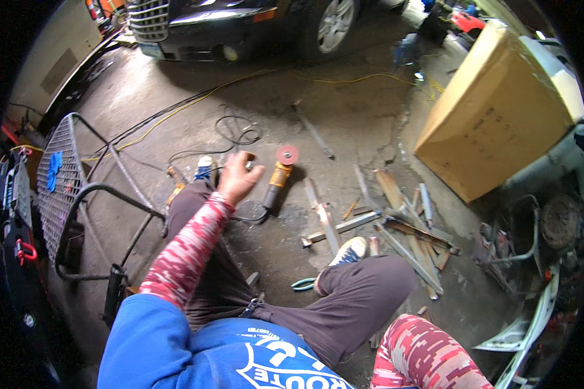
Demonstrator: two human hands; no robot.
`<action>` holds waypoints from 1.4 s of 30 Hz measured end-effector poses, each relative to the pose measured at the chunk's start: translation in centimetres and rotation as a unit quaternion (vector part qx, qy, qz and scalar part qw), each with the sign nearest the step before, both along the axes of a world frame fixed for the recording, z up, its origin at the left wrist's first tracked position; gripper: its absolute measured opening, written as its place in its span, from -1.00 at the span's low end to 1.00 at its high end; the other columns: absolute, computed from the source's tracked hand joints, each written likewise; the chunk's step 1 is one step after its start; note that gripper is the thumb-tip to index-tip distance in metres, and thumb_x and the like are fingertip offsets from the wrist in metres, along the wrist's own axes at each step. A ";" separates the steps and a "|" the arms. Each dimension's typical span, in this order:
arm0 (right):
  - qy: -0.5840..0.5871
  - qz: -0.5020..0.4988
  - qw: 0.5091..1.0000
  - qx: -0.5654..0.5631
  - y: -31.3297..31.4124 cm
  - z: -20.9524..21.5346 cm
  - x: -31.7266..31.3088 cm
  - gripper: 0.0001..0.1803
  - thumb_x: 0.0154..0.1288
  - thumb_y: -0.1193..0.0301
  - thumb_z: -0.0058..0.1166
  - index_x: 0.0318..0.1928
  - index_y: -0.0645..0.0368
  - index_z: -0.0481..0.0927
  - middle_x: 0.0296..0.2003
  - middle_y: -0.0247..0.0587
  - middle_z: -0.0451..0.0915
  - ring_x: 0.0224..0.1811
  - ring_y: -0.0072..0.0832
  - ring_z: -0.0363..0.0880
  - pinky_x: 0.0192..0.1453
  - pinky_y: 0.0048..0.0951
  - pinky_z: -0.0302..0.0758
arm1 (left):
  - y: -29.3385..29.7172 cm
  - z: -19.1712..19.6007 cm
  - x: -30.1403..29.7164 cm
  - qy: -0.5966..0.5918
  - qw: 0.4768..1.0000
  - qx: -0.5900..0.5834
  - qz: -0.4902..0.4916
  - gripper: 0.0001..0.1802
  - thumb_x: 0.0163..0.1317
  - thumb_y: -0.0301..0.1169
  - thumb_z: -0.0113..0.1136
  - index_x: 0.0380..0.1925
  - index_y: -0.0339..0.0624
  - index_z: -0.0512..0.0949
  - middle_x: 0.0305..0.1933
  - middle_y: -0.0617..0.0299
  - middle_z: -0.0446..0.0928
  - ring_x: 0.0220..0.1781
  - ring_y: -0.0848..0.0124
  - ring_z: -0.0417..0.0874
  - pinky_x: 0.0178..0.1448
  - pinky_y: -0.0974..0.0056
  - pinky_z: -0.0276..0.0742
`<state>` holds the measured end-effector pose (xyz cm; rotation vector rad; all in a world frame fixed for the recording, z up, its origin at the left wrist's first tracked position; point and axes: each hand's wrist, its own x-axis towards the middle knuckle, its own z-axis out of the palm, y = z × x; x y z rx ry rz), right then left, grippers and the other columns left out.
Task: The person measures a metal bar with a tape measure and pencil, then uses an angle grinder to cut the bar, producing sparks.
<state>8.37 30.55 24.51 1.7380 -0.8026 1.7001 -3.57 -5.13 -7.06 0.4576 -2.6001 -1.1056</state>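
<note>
My left hand point(239, 178) is raised in front of me, in a red patterned sleeve. Its fingers are curled, with the thumb toward the right; a small greyish bit shows by the fingers, too small to name. Just right of that hand, an angle grinder point(278, 180) with a yellow and dark body and a reddish disc lies on the concrete floor. Its dark cord point(253, 217) runs off the handle end. My right forearm point(428, 353) shows at the lower right, while the hand itself is out of the picture. Green-handled pliers point(303, 284) lie by my right shoe.
Several metal bars point(350, 227) are scattered ahead right. A metal mesh frame point(65, 175) with bent tubes stands at left, a blue glove on it. A large cardboard box point(499, 117) stands at right. Cables point(194, 97) cross the floor before a dark car point(220, 32).
</note>
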 end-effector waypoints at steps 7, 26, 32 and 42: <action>0.089 -0.156 0.984 0.003 -0.3 1.5 3.2 -0.17 0.28 -0.10 0.31 0.30 0.13 0.23 0.03 -0.16 0.36 -0.01 -0.30 0.41 0.02 -0.25 0.43 | -6.7 3.3 2.9 0.007 0.990 -0.114 0.079 -0.45 0.29 -0.07 0.34 0.07 -0.31 0.62 0.05 -0.20 0.58 0.11 -0.05 0.68 0.23 0.00 0.59; 0.180 -0.258 0.949 0.001 -1.7 2.8 5.8 -0.23 0.30 -0.21 0.19 0.13 0.16 0.27 -0.10 -0.21 0.35 -0.12 -0.35 0.41 -0.06 -0.31 0.48 | -4.6 3.0 4.0 -0.055 0.986 -0.093 0.123 -0.29 0.20 0.18 0.36 0.04 -0.27 0.66 0.11 -0.34 0.53 0.21 -0.22 0.56 0.34 -0.10 0.49; 0.189 -0.265 0.945 -0.005 -2.3 2.7 5.8 -0.24 0.30 -0.24 0.15 0.08 0.17 0.28 -0.14 -0.23 0.34 -0.16 -0.36 0.41 -0.09 -0.32 0.49 | -5.0 2.9 4.3 -0.034 0.991 -0.065 0.116 -0.29 0.21 0.18 0.37 0.01 -0.29 0.67 0.08 -0.39 0.53 0.20 -0.22 0.56 0.32 -0.09 0.51; 0.217 -0.278 0.936 -0.013 -3.0 2.6 5.5 -0.24 0.31 -0.30 0.08 -0.01 0.19 0.29 -0.21 -0.25 0.34 -0.22 -0.39 0.42 -0.13 -0.35 0.52 | -5.1 2.2 3.8 -0.030 0.992 -0.053 0.111 -0.32 0.23 0.17 0.34 -0.02 -0.30 0.69 0.04 -0.34 0.54 0.20 -0.19 0.55 0.32 -0.08 0.50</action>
